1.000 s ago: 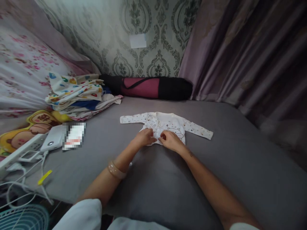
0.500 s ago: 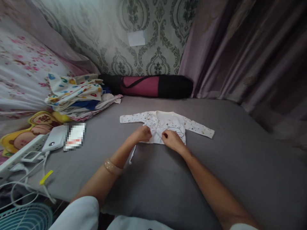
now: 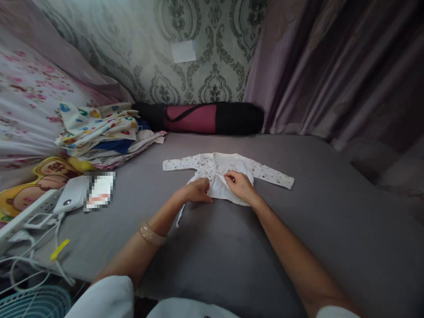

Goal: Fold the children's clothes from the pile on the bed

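Observation:
A small white baby shirt (image 3: 228, 190) with printed sleeves lies spread on the grey bed sheet, sleeves out to both sides. My right hand (image 3: 241, 186) pinches the cloth at the middle of its front, thumb and forefinger together; part of the printed chest is hidden under that hand. My left hand (image 3: 196, 190) rests over the lower left of the shirt, its thumb apart from the fingers near the hem. Thin white ties gather at the shirt's upper left front, and one tie (image 3: 179, 218) hangs down onto the sheet below my left wrist.
A black and maroon long bag (image 3: 198, 118) lies along the wall. Folded cloths (image 3: 99, 128) are piled at the back left. Nearer on the left are a yellow cushion (image 3: 26, 198), a white power bank (image 3: 71, 194), a power strip (image 3: 29, 216) with cables, and a blue fan (image 3: 36, 302).
My left hand has loosened from its closed grip, spreading its thumb towards the hem. My right hand has risen slightly on the shirt front, still pinching. The view has shifted a little.

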### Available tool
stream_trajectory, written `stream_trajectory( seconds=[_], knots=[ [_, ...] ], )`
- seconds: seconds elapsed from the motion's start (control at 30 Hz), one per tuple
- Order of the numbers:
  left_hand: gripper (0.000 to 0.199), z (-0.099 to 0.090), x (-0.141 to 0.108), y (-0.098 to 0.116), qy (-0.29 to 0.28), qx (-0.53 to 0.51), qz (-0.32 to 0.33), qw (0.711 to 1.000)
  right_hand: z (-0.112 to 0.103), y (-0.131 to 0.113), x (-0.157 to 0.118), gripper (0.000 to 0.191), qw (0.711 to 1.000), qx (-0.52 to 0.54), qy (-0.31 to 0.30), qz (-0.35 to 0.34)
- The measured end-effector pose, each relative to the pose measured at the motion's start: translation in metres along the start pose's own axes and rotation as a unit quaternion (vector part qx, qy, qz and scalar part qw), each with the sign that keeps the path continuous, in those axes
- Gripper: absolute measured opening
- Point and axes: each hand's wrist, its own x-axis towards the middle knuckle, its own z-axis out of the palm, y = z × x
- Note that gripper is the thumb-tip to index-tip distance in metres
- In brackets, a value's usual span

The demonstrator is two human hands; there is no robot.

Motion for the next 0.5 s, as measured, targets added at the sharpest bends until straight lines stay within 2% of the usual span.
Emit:
stream_trajectory(
  seconds=[0.13,0.2,0.27,0.37,0.5],
  knots=[
    [0.024,-0.007,0.000,-0.004,-0.036,-0.023,-0.020,0.999,-0.001,0.001,0.002,0.021,0.999,0.028,0.017,-0.003],
    [0.021,-0.011,0.000,-0.003,-0.063,-0.046,-0.036,0.996,-0.002,0.001,0.002,0.021,0.999,0.032,0.021,-0.002],
    [0.019,-0.016,-0.001,-0.001,-0.066,-0.049,-0.063,0.995,-0.002,0.000,0.002,0.021,0.999,0.037,0.021,-0.004],
    [0.016,-0.024,-0.003,0.006,-0.010,-0.047,-0.084,0.995,-0.004,-0.003,0.002,0.021,0.999,0.046,0.022,-0.007],
    [0.019,-0.030,-0.004,0.020,0.103,-0.140,-0.045,0.984,-0.007,-0.006,0.002,0.021,0.998,0.057,0.034,-0.006]
  ],
)
